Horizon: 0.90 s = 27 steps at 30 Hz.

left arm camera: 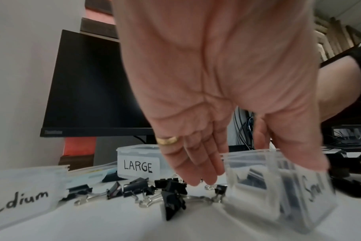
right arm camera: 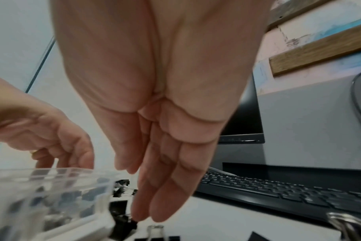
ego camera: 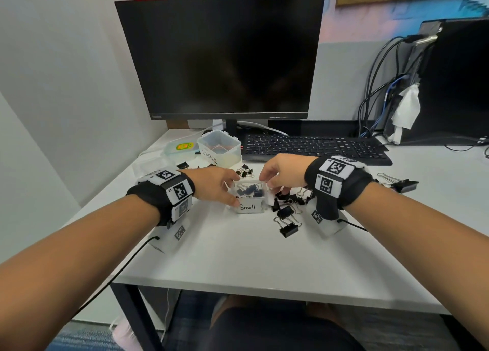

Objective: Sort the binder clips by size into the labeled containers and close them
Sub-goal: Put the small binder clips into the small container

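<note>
The clear "Small" container (ego camera: 250,207) (left arm camera: 258,187) (right arm camera: 52,195) stands on the white desk with several black clips inside. My left hand (ego camera: 225,186) holds its left side, the thumb (left arm camera: 295,146) over the labeled front wall and the fingers (left arm camera: 200,166) reaching down behind. My right hand (ego camera: 270,181) hovers at the container's right rim, fingers (right arm camera: 165,187) straight and pointing down, tips near a black clip (right arm camera: 124,220). Loose binder clips (ego camera: 287,218) (left arm camera: 171,195) lie right of and behind the container. The open "LARGE" container (ego camera: 221,149) (left arm camera: 138,164) is at the back left, and the "Medium" one (left arm camera: 21,195) at the far left.
A keyboard (ego camera: 315,147) and a dark monitor (ego camera: 219,57) stand behind the work area. A lid with a green sticker (ego camera: 180,147) lies beside the LARGE container. A big clip (ego camera: 399,184) sits at the far right. Cables run from both wristbands.
</note>
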Tool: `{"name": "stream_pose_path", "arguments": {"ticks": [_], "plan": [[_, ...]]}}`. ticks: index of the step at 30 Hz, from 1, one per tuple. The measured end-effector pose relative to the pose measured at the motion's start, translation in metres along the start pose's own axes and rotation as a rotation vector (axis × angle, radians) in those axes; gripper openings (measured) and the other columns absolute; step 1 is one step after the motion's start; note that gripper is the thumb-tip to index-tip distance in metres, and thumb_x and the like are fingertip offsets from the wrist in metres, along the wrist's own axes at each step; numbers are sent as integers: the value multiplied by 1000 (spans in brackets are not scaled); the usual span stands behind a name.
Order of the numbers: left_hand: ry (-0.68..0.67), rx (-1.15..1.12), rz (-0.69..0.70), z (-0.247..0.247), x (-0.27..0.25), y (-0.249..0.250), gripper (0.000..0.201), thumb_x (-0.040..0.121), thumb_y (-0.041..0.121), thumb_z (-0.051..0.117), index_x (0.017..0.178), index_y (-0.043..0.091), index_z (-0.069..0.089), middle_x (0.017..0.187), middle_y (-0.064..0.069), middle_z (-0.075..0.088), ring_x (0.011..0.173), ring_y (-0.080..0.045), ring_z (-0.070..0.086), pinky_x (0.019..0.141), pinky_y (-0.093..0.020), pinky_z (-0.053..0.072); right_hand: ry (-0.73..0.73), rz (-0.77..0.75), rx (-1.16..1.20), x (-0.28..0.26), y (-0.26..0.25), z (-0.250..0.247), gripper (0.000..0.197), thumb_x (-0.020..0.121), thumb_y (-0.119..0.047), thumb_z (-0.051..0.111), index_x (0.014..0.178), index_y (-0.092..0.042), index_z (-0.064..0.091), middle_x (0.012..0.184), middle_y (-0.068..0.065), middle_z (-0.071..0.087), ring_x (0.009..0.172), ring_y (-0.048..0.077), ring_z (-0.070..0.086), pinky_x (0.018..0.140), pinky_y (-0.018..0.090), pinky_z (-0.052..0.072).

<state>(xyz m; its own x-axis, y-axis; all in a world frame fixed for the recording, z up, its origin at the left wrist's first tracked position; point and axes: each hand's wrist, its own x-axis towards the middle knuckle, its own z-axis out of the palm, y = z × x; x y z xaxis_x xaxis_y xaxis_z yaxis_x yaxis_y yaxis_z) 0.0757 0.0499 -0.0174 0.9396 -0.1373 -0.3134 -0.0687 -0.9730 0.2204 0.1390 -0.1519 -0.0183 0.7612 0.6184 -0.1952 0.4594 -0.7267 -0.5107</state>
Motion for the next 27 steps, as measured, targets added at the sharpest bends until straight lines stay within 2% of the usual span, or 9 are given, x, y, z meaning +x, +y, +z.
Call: {"name": "stream_pose_path", "arguments": {"ticks": [3,7,9,13,14,18,22,24,27], "plan": [[-17,-28,-11,-2,-3,0,71,76,45,75,136,20,43,110,8,55,107,-16,57,100,-32,45,7,48,-87,-2,7,-10,25,95,-7,51,117,-12,63,109,4,68,83,12,70,64,22,58],[-74,-25,-56,-8,-5,-3,73,70,43,80,132,24,45,102,16,53,104,-13,57,99,-34,47,19,155,-200,-4,18,-22,25,93,-6,54,114,-10,66,107,7,71,93,20,71,72,30,58],[-97,-37,-63,-8,-6,-3,74,70,46,79,132,27,43,108,16,51,105,-13,57,99,-34,48,4,191,-267,-8,19,-26,25,92,-5,56,113,-10,68,103,8,72,83,21,70,66,25,55],[-99,-65,-36,-5,-4,2,62,78,43,74,128,28,41,118,9,50,102,-13,56,87,-23,46,-61,229,-420,-16,24,-24,19,86,-11,66,103,-14,73,73,-4,66,54,7,54,44,11,45],[-99,-76,-33,-4,-3,3,57,79,40,74,125,28,42,117,8,51,97,-12,56,81,-20,46,-75,230,-435,-17,26,-22,18,83,-15,70,100,-15,74,73,-5,65,56,7,56,46,12,47],[-132,-170,-41,-1,1,4,53,78,34,76,118,26,43,105,4,56,80,-6,56,66,-16,46,-91,227,-436,-19,32,-15,29,72,-29,81,98,-18,75,92,-6,70,90,16,65,87,30,54],[-173,-164,-71,0,2,5,62,74,33,80,122,26,41,107,2,63,91,-11,59,80,-22,49,-101,216,-464,-19,31,-10,35,72,-30,81,104,-16,73,100,-2,71,89,17,63,85,30,52],[-195,-107,-86,-1,0,6,67,70,33,83,122,27,40,114,2,65,102,-15,61,95,-28,48,-99,213,-482,-19,31,-9,33,74,-27,80,104,-15,73,96,-1,70,85,15,60,79,26,50],[-213,-61,-98,-1,-1,6,68,69,35,83,121,27,41,118,3,65,111,-17,59,102,-34,45,-104,221,-501,-18,28,-9,30,73,-25,80,99,-15,73,86,-5,64,81,15,59,74,26,49]]}}
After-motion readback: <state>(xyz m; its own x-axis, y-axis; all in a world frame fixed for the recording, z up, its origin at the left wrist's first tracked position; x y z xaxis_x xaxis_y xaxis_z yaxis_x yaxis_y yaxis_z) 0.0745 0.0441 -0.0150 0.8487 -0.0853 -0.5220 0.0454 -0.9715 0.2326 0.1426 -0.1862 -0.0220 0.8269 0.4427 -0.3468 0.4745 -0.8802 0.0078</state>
